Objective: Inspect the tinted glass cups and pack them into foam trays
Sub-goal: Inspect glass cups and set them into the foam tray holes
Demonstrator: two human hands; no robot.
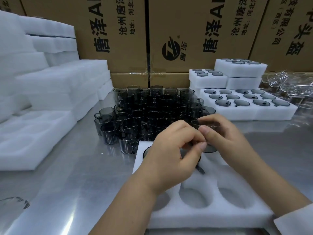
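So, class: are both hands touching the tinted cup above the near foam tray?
Touching. Head view: the right hand curls round the cup; the left hand pinches its near side.

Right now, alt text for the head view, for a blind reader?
A left hand and right hand hold one smoky tinted glass cup above a white foam tray with empty pockets. Behind, a cluster of matching cups stands on the steel table, with filled foam trays at right.
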